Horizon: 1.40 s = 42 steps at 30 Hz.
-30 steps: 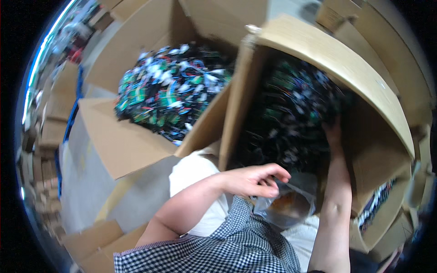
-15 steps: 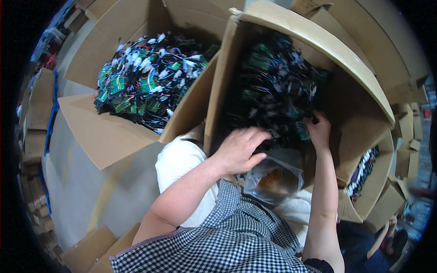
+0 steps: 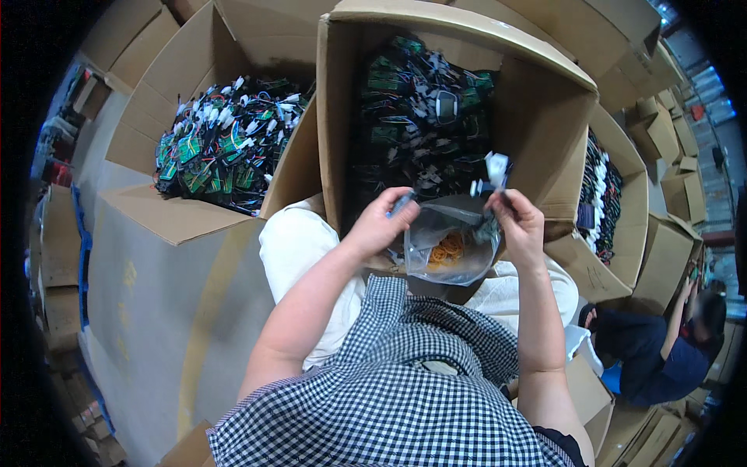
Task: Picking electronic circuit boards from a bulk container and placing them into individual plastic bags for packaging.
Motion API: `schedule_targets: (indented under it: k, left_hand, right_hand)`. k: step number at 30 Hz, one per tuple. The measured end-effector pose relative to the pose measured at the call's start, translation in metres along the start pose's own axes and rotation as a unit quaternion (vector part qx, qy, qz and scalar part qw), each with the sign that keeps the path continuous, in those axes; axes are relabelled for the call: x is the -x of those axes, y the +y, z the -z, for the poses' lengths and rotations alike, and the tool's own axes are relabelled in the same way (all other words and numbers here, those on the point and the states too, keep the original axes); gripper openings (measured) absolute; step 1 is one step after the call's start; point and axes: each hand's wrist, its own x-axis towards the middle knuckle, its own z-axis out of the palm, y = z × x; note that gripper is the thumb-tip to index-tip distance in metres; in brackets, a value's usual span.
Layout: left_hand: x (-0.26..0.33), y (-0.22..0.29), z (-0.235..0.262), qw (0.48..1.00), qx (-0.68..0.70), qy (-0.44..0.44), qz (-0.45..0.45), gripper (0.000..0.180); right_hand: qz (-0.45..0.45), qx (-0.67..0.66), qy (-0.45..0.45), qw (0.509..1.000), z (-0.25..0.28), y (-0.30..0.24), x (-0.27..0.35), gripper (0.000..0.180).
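In front of me a large open carton (image 3: 545,159) lies tipped toward my lap, with a heap of green circuit boards (image 3: 389,86) on dark wires inside. At its lower edge my right hand (image 3: 521,227) pinches a wire lead with white connectors (image 3: 496,165), which is blurred. My left hand (image 3: 383,224) is closed on a small bluish-grey piece (image 3: 402,204), too small to name. Between both hands a clear plastic bag (image 3: 467,272) hangs open, with orange rubber bands (image 3: 447,251) in it.
To the left stands another open carton (image 3: 156,210) of wired circuit boards (image 3: 226,148). At the right is a carton (image 3: 622,253) of leads with white connectors (image 3: 597,194). Another person (image 3: 661,342) sits at the lower right. Stacked cartons line both sides.
My right hand has come up out of the heap, lifting a wire lead with white connectors. My left hand has closed on a small piece. The whole view has shifted.
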Motion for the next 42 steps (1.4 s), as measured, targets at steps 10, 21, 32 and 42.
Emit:
schedule_targets:
  k: [10, 21, 32, 42]
  left_hand:
    - [0.064, 0.003, -0.048, 0.838, 0.495, -0.221, 0.063, 0.053]
    - [0.041, -0.022, -0.029, 0.86, 0.405, -0.292, 0.105, 0.065]
    - [0.047, -0.014, -0.047, 0.895, 0.292, -0.295, 0.16, 0.065]
    - [0.035, -0.033, -0.024, 0.969, 0.161, -0.13, 0.134, 0.041]
  right_hand:
    - [0.431, 0.24, -0.363, 0.79, -0.08, -0.033, 0.055, 0.033]
    - [0.26, 0.198, -0.06, 0.943, -0.037, -0.013, 0.044, 0.037]
    - [0.064, 0.114, -0.137, 0.982, -0.032, 0.019, 0.057, 0.027]
    - [-0.079, -0.122, -0.027, 0.989, -0.047, 0.066, 0.029, 0.026]
